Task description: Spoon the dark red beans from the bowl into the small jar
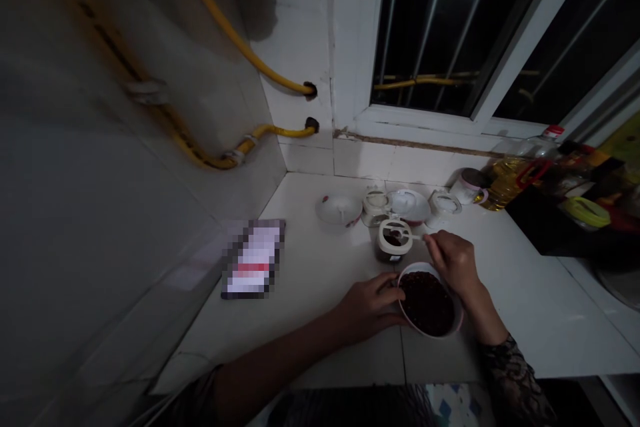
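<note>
A white bowl [453, 327] filled with dark red-brown food sits on the white counter [320, 293] right in front of me. My left hand [367, 307] rests against the bowl's left rim, fingers curled round it. My right hand [453, 260] is just behind the bowl, pinching the white handle of a small spoon [407, 237]. The spoon reaches into an open seasoning jar [393, 243] with a white rim and dark contents, standing just behind the bowl.
Behind the jar stand a white bowl [339, 209], two more small jars [375, 205] [444, 203] and a white lid [410, 203]. An oil bottle [510, 180] and sauce bottles crowd the right. A blurred flat packet [254, 259] lies left. Yellow pipes [240, 153] run along the wall.
</note>
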Motion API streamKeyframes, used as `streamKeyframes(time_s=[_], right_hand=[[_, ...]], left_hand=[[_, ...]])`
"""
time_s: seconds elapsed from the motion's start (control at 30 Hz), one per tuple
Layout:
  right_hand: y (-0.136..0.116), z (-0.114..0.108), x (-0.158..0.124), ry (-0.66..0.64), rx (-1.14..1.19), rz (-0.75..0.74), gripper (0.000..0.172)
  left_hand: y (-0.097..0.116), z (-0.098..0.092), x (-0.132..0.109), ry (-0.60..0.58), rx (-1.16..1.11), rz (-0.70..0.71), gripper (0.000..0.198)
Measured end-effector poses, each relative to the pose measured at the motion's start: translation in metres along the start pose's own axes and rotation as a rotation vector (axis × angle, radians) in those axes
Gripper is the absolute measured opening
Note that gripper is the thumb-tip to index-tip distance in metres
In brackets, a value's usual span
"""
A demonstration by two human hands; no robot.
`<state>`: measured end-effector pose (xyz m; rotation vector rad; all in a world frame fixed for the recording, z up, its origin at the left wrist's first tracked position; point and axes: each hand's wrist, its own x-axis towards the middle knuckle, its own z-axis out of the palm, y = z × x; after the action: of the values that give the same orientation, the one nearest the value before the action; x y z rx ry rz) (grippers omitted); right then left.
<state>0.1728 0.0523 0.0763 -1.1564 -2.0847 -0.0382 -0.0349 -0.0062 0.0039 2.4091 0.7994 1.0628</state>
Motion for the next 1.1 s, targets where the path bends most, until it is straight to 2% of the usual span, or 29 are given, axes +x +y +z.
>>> streamKeyframes(time_s=[0.07,0.13,0.23,0.33,0.4,0.5,0.73,1.1], right_hand=[[-0.001,0.001,-0.001,-0.033,-0.108,-0.135,0.034],[0.000,0.000,-0.002,-0.010,-0.106,-0.142,0.033],[0.005,-0.010,-0.004,0.026,0.069,0.052,0.036],[0.015,-0.024,-0.008,-0.022,0.287,0.311,0.044],[0.022,-0.033,-0.011,-0.109,0.397,0.392,0.048],[0.029,-0.038,-0.014,-0.300,0.455,0.406,0.050],[0.025,-0.017,-0.020,-0.608,0.469,0.392,0.047],[0.035,-0.019,-0.019,-0.619,0.504,0.509,0.054]], left_hand=[[0.000,0.000,-0.001,-0.002,-0.004,-0.002,0.034],[-0.001,0.001,-0.001,-0.009,0.008,-0.004,0.034],[-0.002,0.001,-0.002,-0.022,0.025,-0.009,0.035],[-0.002,0.001,-0.001,-0.029,0.038,-0.013,0.036],[-0.002,0.000,-0.001,-0.036,0.036,-0.023,0.036],[-0.001,-0.001,0.000,-0.036,0.022,-0.027,0.034],[0.002,-0.004,0.003,-0.046,-0.001,-0.036,0.032],[0.001,-0.003,0.002,-0.040,-0.008,-0.024,0.032]])
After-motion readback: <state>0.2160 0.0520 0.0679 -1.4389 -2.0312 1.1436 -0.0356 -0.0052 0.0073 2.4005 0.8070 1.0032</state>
